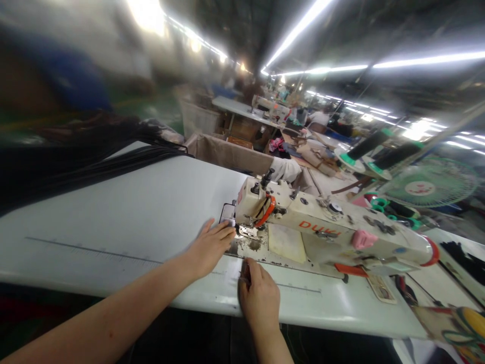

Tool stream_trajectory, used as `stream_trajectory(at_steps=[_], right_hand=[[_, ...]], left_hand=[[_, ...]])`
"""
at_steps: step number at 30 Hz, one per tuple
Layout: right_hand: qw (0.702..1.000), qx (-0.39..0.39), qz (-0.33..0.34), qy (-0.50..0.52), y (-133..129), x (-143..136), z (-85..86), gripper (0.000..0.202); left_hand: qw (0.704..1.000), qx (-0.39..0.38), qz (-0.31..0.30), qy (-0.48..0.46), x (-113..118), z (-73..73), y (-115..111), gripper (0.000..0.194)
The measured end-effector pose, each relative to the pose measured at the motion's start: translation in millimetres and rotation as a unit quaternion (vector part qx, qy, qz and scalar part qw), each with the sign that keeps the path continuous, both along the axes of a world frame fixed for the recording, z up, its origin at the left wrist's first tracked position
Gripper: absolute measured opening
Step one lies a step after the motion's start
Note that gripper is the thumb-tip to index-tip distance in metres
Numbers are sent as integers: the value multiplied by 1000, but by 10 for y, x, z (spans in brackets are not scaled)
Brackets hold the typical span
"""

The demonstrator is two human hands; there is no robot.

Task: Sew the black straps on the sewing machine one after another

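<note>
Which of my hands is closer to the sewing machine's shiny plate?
Your left hand: its fingertips are beside the plate, while your right hand is nearer the table's front edge.

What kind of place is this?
It looks like a sewing workshop, maybe a factory: there's a big sewing machine on the near table, dark thread spools behind it, and another sewing machine farther back.

Two bare hands (206, 248), one green fan (420, 188)

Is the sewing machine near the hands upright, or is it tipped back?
Upright: the sewing machine stands with its flat bed lying level with the white tabletop, no visible edge raised.
</note>
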State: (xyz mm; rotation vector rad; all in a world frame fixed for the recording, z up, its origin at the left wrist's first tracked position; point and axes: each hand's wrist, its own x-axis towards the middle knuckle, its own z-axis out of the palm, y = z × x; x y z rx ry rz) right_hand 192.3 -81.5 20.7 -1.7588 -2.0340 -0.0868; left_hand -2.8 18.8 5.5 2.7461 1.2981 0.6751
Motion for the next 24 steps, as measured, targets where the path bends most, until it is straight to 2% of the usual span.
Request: stream_trajectory(at_steps=[7,10,15,20,24], right_hand=[[1000,-5,-6,0,-6,-8,4,44],[1000,0,-1,-3,-10,-8,13,46],[1000,4,-2,-1,-9,-13,20,43],[1000,0,-6,10,-18,-14,8,42],[1000,0,-10,11,-31,-15,-10,42]], left_hand=[[999,-45,8,-15,6,49,11,42],[996,-79,-1,-44,-26,54,100,42],[983,-132,-31,-121,-42,123,496,36],[981,-137,-77,-115,64,208,914,35],[980,-134,-105,-106,143,201,1097,39]])
